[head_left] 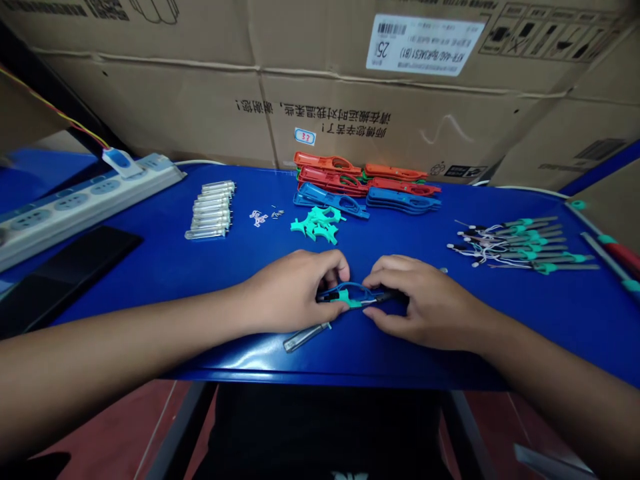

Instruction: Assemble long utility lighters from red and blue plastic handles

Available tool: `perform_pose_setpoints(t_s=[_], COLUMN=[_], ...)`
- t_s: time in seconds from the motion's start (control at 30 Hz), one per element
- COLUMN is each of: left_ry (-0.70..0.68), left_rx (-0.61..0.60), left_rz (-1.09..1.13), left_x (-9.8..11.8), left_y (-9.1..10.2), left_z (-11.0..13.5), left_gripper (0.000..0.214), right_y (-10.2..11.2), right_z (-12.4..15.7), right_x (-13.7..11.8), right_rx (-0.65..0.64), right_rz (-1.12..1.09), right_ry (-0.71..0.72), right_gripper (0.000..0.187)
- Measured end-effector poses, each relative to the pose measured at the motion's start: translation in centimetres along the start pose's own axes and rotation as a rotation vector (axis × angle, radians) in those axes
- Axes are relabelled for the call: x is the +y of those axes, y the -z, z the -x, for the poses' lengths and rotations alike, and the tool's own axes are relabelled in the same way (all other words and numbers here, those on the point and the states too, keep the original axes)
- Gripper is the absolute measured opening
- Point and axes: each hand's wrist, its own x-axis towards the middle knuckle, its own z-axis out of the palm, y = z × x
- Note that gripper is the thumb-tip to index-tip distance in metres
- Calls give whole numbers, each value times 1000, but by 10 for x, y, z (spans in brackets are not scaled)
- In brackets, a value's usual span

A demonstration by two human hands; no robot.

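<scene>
My left hand [293,291] and my right hand [425,303] pinch a blue plastic loop-shaped part [345,291] low on the blue table [150,267]. A teal piece [349,301] sits on it, and a thin black rod [384,297] runs from it under my right fingers. Just below my left hand lies a flat metal strip [306,337], apart from the part. Ahead stand stacks of red, orange and blue plastic parts [330,193], with loose teal clips [317,223] in front. Wired metal rods with teal collars [520,243] lie to the right.
Glass tubes [213,210] and tiny white pieces [259,218] lie at the left. Further left are a white power strip [85,200] and a black tablet [65,277]. Cardboard boxes [320,80] stand behind the table. Coloured rods [613,253] lie at the right edge.
</scene>
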Motion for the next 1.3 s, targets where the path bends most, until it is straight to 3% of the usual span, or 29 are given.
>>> perform_pose_setpoints(t_s=[0.33, 0.67, 0.83, 1.03, 1.17, 1.3], left_ry=[-140, -126, -160, -180, -211, -227], left_rx=[-14, -37, -36, 12, 5, 26], left_rz=[-249, -233, -157, -115, -156, -182], left_x=[11, 12, 4, -10, -19, -28], left_y=[-5, -3, 1, 20, 33, 31], left_z=[5, 2, -2, 1, 2, -3], left_gripper=[7, 6, 11, 34, 26, 22], right_y=[-1, -7, -2, 3, 5, 9], right_z=[-10, -9, -10, -9, -11, -15], right_x=[-6, -5, 0, 7, 12, 13], right_rx=[-97, -107, -92, 13, -19, -25], right_rz=[-171, -40, -94, -21, 60, 206], right_ry=[4, 115, 118, 91, 75, 27], right_gripper=[12, 11, 15, 24, 26, 40])
